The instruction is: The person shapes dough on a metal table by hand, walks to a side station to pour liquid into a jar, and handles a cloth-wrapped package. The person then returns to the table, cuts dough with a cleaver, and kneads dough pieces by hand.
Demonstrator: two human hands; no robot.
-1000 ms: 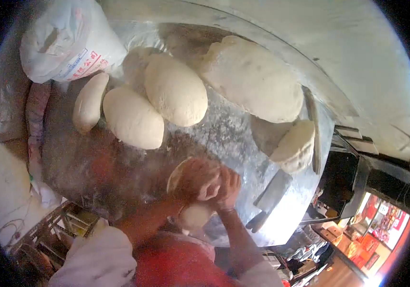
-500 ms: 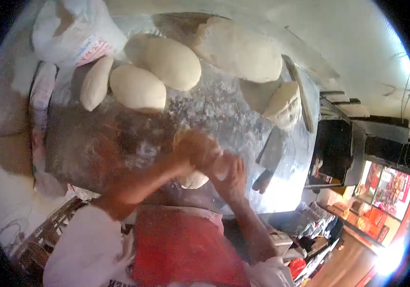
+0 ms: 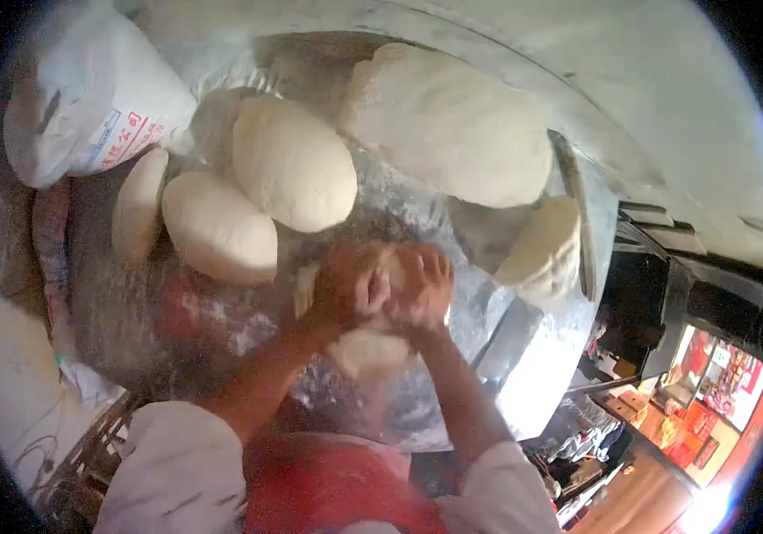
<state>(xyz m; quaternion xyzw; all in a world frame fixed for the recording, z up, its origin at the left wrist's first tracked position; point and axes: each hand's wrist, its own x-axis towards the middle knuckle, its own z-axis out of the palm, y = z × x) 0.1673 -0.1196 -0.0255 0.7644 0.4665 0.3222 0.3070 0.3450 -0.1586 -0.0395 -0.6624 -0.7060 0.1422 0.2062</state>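
- From where I stand, the person's 2 hands are together, low over the table [image 3: 137, 311], pressing on 1 lump of dough, the working dough [image 3: 371, 354].
- The left hand [image 3: 355, 280] and the right hand [image 3: 423, 283] sit side by side on top of it; I can't tell whether the fingers grip it or only lean on it, as they are blurred and partly hidden.
- The working dough lies near the person's edge of the table, in front of the red apron [image 3: 337, 481]; it shows between the wrists and past the left hand, its middle covered.
- Both forearms slope inward out of white sleeves [image 3: 181, 458].
- Beyond the hands, toward the left, there are 3 smooth lumps: a narrow lump [image 3: 138, 209], a middling lump [image 3: 219, 230] and a plump lump [image 3: 295, 165], the last 2 close together.
- A white bag [image 3: 101, 102] with red print stands at the far left, just beside the narrow lump.
- The biggest lump [image 3: 452, 125] lies at the far side, well apart from the hands.
- On the right, a wedge of dough [image 3: 543, 249] rests near a long thin stick [image 3: 568, 191].
- A flat grey blade [image 3: 507, 336] lies between that wedge and the right forearm.
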